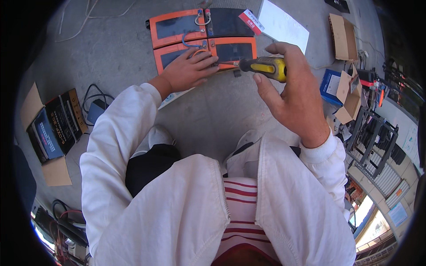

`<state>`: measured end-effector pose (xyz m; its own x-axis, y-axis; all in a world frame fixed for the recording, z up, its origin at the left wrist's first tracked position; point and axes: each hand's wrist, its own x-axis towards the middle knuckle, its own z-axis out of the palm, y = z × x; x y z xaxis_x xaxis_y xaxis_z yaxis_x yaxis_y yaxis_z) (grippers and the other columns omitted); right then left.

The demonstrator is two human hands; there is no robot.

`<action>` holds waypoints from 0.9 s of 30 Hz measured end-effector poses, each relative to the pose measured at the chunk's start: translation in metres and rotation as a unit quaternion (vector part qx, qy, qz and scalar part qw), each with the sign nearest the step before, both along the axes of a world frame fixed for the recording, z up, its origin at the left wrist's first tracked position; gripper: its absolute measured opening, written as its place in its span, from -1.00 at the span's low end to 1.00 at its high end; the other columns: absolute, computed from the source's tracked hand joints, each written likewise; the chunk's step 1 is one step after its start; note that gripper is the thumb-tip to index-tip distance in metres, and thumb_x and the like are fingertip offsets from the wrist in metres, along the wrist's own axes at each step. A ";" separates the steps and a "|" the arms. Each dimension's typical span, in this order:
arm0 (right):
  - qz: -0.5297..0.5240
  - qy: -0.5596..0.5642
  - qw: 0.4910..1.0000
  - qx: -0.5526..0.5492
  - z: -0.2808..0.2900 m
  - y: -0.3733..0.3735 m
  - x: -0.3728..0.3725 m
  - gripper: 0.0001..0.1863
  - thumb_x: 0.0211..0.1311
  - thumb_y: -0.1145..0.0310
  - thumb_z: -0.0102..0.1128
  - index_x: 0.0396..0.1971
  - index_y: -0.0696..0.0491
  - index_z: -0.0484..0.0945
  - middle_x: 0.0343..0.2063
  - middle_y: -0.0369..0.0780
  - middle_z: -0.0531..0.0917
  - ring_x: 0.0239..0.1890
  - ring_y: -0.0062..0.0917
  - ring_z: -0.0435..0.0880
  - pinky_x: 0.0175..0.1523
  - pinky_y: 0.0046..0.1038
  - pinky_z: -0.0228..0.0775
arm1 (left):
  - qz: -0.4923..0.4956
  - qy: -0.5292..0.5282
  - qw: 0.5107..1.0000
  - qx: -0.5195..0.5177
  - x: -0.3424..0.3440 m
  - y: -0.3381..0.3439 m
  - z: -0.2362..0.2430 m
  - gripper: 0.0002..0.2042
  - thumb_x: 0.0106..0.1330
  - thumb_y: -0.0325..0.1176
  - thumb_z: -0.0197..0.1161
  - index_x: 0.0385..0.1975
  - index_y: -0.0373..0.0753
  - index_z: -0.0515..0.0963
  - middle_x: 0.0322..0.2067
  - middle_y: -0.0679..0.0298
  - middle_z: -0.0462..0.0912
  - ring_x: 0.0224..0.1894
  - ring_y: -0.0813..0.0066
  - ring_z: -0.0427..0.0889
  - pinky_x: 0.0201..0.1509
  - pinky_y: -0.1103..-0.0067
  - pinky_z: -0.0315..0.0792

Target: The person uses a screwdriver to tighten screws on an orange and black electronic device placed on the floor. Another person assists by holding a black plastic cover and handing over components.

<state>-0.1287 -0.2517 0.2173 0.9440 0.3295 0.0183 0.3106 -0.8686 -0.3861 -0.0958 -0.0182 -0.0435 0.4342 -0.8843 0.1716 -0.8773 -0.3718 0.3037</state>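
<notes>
Grey concrete floor [199, 108] carries everything. Black metal rack [372, 138] at 3 o'clock. Open carton [57, 171] at 9 o'clock, flaps out, dark printed box [66, 117] in it; grey-blue block [97, 110] with black cable just beside, toward 10.

Four batteries at 12 o'clock, two by two, close together on the floor: far-left battery [175, 27], orange rim, dark top; far-right battery [228, 25], mostly black; near-left battery [167, 59], orange rim, partly under a hand; near-right battery [235, 51], orange rim, dark top.

White sheet [286, 29] at 1 o'clock. Long tan carton [342, 37] at 2, lying open; smaller open carton [348, 111] and blue box [329, 86] touching or nearly so, also toward 2.

Right hand [296, 91] at 2 o'clock, clamped on the screwdriver [268, 68], thumb toward the batteries. Left hand [190, 70] at 11, palm down over the near edge of the near-left battery, fingers pointing to 2; underside hidden, cannot tell if it grips.

Screwdriver at 1 o'clock, black-yellow handle, shaft pointing to 9 at the left fingers; tip contact unclear. Red-white card [251, 22] toward 1, by the sheet. Smallest: blue wire [188, 44] linking the left pair, pale wire [203, 23] bridging the far pair, orange wire [200, 51] by the left fingers.
</notes>
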 end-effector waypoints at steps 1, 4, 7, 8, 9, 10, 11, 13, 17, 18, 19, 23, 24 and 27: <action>0.029 -0.012 0.999 0.033 -0.005 0.000 0.000 -0.59 0.34 0.13 0.47 -0.03 0.03 0.51 -0.28 -0.09 0.67 -0.29 -0.02 0.71 -0.32 -0.14 0.50 | 0.000 0.001 1.000 -0.001 0.001 -0.001 0.001 -0.44 0.39 -0.11 0.39 0.39 0.06 0.49 0.48 0.33 0.37 0.54 0.32 0.27 0.65 0.16 0.11; 0.001 -0.008 1.000 0.006 -0.010 0.005 -0.001 -0.62 0.34 0.15 0.46 -0.06 0.03 0.50 -0.28 -0.09 0.66 -0.27 -0.03 0.71 -0.31 -0.13 0.50 | 0.010 -0.011 1.000 -0.018 0.000 -0.001 -0.007 -0.46 0.39 -0.14 0.39 0.38 0.06 0.50 0.48 0.35 0.37 0.53 0.32 0.29 0.64 0.17 0.12; -0.025 -0.009 1.000 -0.011 -0.002 0.004 0.000 -0.64 0.34 0.17 0.45 -0.08 0.03 0.52 -0.26 -0.11 0.66 -0.27 -0.04 0.71 -0.29 -0.13 0.50 | 0.017 -0.004 1.000 -0.007 -0.001 0.000 -0.002 -0.47 0.38 -0.19 0.39 0.37 0.07 0.51 0.47 0.37 0.38 0.51 0.31 0.31 0.63 0.18 0.15; -0.025 -0.013 1.000 -0.003 0.000 0.004 0.001 -0.65 0.34 0.17 0.45 -0.08 0.03 0.53 -0.26 -0.11 0.67 -0.26 -0.04 0.71 -0.29 -0.13 0.50 | 0.015 0.003 1.000 -0.016 -0.001 0.000 0.000 -0.47 0.38 -0.20 0.38 0.37 0.07 0.52 0.47 0.36 0.38 0.51 0.31 0.32 0.63 0.18 0.16; 0.005 -0.014 1.000 0.027 -0.001 0.003 0.001 -0.65 0.35 0.17 0.45 -0.06 0.03 0.53 -0.25 -0.10 0.67 -0.25 -0.05 0.72 -0.27 -0.13 0.51 | 0.014 0.009 1.000 -0.025 0.000 -0.001 0.001 -0.47 0.37 -0.22 0.38 0.36 0.07 0.52 0.47 0.36 0.39 0.51 0.30 0.33 0.62 0.18 0.16; 0.034 -0.015 0.998 0.056 -0.004 0.002 -0.001 -0.64 0.35 0.17 0.45 -0.04 0.02 0.54 -0.23 -0.10 0.67 -0.23 -0.05 0.72 -0.26 -0.14 0.52 | 0.012 0.016 0.999 -0.034 0.001 -0.001 0.002 -0.48 0.37 -0.23 0.38 0.36 0.07 0.52 0.46 0.36 0.40 0.51 0.30 0.33 0.62 0.17 0.17; 0.063 -0.014 0.994 0.085 -0.006 0.001 -0.002 -0.64 0.35 0.17 0.45 -0.02 0.02 0.55 -0.22 -0.09 0.67 -0.22 -0.06 0.72 -0.25 -0.14 0.52 | 0.009 0.017 0.999 -0.031 0.001 0.000 0.001 -0.44 0.36 -0.23 0.38 0.39 0.08 0.50 0.46 0.34 0.40 0.51 0.28 0.33 0.63 0.17 0.16; 0.011 0.027 1.000 0.010 -0.005 0.002 -0.003 -0.60 0.35 0.17 0.45 0.05 0.01 0.54 -0.16 -0.07 0.66 -0.16 -0.06 0.72 -0.20 -0.15 0.54 | 0.003 0.019 0.999 -0.026 0.001 0.001 -0.002 -0.37 0.35 -0.22 0.39 0.45 0.10 0.45 0.46 0.31 0.40 0.52 0.23 0.32 0.64 0.17 0.14; 0.000 -0.031 0.999 0.012 0.002 0.004 -0.002 -0.54 0.35 0.15 0.45 0.11 0.01 0.51 -0.19 -0.07 0.68 -0.19 -0.05 0.73 -0.22 -0.17 0.55 | 0.005 0.014 1.000 -0.023 0.000 0.001 -0.002 -0.37 0.34 -0.22 0.39 0.46 0.10 0.44 0.46 0.30 0.40 0.53 0.24 0.32 0.63 0.17 0.15; 0.023 -0.016 0.999 0.023 0.002 0.003 -0.002 -0.54 0.35 0.14 0.45 0.11 0.02 0.51 -0.18 -0.07 0.69 -0.19 -0.04 0.73 -0.23 -0.17 0.55 | 0.006 0.013 1.000 -0.025 0.001 0.001 -0.002 -0.37 0.34 -0.22 0.39 0.46 0.10 0.44 0.46 0.30 0.40 0.53 0.24 0.32 0.63 0.17 0.15; 0.045 -0.002 0.998 0.033 0.001 0.001 -0.003 -0.53 0.35 0.13 0.45 0.10 0.03 0.50 -0.18 -0.07 0.69 -0.19 -0.04 0.73 -0.23 -0.17 0.55 | 0.006 0.013 1.000 -0.027 0.001 0.001 -0.003 -0.37 0.34 -0.22 0.39 0.46 0.09 0.44 0.46 0.30 0.39 0.53 0.24 0.32 0.63 0.17 0.15; -0.017 0.009 0.998 -0.053 -0.005 0.003 -0.002 -0.53 0.36 0.11 0.45 0.07 0.06 0.49 -0.22 -0.06 0.72 -0.25 -0.01 0.73 -0.28 -0.16 0.54 | 0.006 0.018 0.999 -0.031 0.001 0.000 -0.001 -0.41 0.34 -0.24 0.38 0.41 0.07 0.48 0.45 0.30 0.42 0.52 0.26 0.33 0.62 0.17 0.17; -0.030 0.025 0.997 -0.062 -0.002 0.003 -0.001 -0.53 0.36 0.10 0.45 0.05 0.06 0.48 -0.25 -0.05 0.71 -0.27 -0.01 0.73 -0.29 -0.15 0.54 | 0.009 0.019 0.999 -0.036 0.001 0.001 0.000 -0.46 0.34 -0.26 0.37 0.36 0.03 0.52 0.44 0.30 0.43 0.51 0.28 0.34 0.61 0.18 0.18; -0.008 0.018 0.999 -0.034 0.005 0.004 0.001 -0.53 0.36 0.07 0.46 -0.01 0.07 0.47 -0.38 -0.04 0.70 -0.37 -0.02 0.72 -0.36 -0.15 0.51 | 0.010 0.017 0.999 -0.047 0.001 0.001 0.002 -0.51 0.34 -0.28 0.36 0.31 0.00 0.56 0.43 0.29 0.44 0.50 0.29 0.35 0.60 0.17 0.19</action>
